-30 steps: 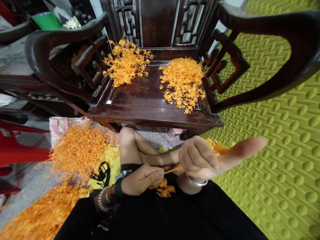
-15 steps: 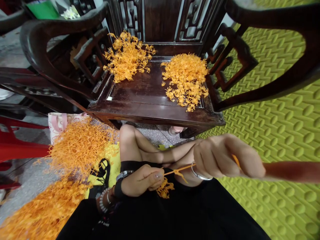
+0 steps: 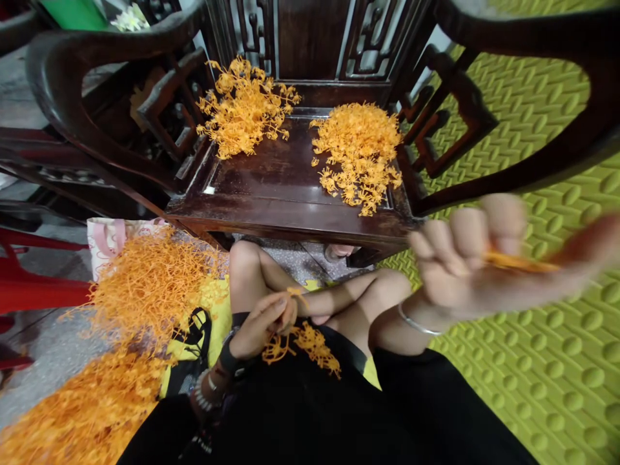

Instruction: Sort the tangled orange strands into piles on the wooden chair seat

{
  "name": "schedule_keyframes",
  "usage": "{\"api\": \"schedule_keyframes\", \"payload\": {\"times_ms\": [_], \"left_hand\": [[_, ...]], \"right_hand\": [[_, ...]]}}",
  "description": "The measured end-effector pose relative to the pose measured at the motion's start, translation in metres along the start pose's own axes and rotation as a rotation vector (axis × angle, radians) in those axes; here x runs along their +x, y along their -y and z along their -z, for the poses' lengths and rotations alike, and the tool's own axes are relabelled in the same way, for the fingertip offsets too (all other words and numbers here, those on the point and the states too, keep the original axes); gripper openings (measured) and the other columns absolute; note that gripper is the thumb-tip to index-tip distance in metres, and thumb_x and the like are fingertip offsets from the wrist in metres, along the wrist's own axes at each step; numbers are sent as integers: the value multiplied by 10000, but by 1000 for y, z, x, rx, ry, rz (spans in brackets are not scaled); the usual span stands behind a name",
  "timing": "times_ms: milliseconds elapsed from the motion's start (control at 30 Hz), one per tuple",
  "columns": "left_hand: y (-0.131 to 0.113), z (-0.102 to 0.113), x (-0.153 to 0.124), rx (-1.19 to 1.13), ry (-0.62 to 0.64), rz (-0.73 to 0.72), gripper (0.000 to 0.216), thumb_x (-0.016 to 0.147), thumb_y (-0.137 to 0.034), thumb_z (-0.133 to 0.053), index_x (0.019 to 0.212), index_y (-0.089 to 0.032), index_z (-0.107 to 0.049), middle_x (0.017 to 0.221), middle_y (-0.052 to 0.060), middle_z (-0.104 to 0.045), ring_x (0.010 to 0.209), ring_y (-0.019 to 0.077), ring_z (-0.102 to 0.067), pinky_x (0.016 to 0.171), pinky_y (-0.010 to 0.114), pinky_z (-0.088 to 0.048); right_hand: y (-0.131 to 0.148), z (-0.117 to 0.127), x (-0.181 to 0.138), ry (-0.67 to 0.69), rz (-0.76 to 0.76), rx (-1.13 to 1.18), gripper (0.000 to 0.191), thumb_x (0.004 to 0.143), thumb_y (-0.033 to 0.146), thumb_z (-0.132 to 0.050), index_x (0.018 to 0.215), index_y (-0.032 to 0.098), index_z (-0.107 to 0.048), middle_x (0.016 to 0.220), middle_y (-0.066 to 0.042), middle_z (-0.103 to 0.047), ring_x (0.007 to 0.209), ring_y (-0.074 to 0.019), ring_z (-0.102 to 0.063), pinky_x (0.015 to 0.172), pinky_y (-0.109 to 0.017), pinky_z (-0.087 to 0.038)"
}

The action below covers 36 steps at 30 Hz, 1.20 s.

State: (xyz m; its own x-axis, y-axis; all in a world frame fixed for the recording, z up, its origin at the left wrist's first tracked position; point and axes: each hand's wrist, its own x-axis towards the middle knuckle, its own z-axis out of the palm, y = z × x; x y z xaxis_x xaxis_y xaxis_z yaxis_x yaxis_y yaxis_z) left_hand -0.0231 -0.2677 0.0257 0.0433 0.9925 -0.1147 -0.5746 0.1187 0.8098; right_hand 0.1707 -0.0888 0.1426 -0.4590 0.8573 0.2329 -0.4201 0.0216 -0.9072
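My left hand (image 3: pixel 268 323), above the lap, is closed on a thin orange strand (image 3: pixel 296 296) whose tip sticks out past the fingers. Curly orange pieces (image 3: pixel 317 349) hang just below it against the black clothing. My right hand (image 3: pixel 465 252), raised at the right and smeared by motion, has its fingers curled and its thumb stretched outward. An orange strip runs from those fingers along the thumb. On the dark wooden chair seat (image 3: pixel 271 184) lie two heaps of curled orange pieces, a left heap (image 3: pixel 247 110) and a right heap (image 3: pixel 358 152).
A tangled pile of straight orange strands (image 3: pixel 150 284) and another orange pile (image 3: pixel 92 407) lie on the floor at left. Near them are a pink-and-white bag (image 3: pixel 104 242), a black strap (image 3: pixel 199 336) and a red stool (image 3: pixel 43 278). A yellow-green textured mat (image 3: pixel 576 361) spreads at right.
My right hand has moved up and right, away from my left hand. The orange strand no longer stretches between them. My left hand has shifted slightly left and up.
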Motion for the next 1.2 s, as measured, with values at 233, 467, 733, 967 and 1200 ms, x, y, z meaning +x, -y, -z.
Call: {"api": "schedule_keyframes", "payload": {"times_ms": [233, 467, 733, 967, 1200], "left_hand": [[-5, -36, 52, 86, -272, -245, 290, 821, -454, -644, 819, -178, -555, 609, -53, -384, 492, 70, -298, 490, 213, -267], [-2, -40, 64, 474, -343, -347, 417, 680, -373, -797, 935, -201, -514, 748, -39, -480, 568, 91, -358, 533, 224, -286], [-1, -26, 72, 802, -209, -474, 269, 934, -318, -479, 698, -192, -507, 687, 12, -500, 676, 164, -451, 683, 281, -340], [1, -28, 51, 650, -205, -401, 395, 935, -425, -474, 629, -176, -478, 598, -13, -435, 575, 123, -399, 585, 264, -321], [-8, -3, 45, 426, -413, -365, 475, 873, -527, -540, 580, -184, -393, 516, -57, -330, 473, 83, -282, 468, 230, -262]], "right_hand": [[-59, -61, -6, -41, -242, 466, 557, 893, 580, -438, 552, 212, -196, 486, 47, -185, 469, -121, -281, 579, -312, -438], [-88, -79, -15, -204, -250, 510, 490, 865, 568, -474, 576, 205, -316, 589, 23, -285, 577, -130, -393, 572, -264, -421], [-124, -83, -12, -468, 94, 146, 527, 893, 450, -521, 480, 189, -325, 472, 36, -338, 444, -82, -328, 494, -241, -322], [-90, -49, 0, -635, 200, 60, 608, 886, 514, -500, 439, 209, -224, 352, 66, -225, 314, -65, -206, 387, -239, -214], [-46, 1, 16, -527, 364, 115, 607, 866, 517, -482, 409, 203, -236, 316, 59, -207, 267, -61, -168, 314, -238, -124]]}}
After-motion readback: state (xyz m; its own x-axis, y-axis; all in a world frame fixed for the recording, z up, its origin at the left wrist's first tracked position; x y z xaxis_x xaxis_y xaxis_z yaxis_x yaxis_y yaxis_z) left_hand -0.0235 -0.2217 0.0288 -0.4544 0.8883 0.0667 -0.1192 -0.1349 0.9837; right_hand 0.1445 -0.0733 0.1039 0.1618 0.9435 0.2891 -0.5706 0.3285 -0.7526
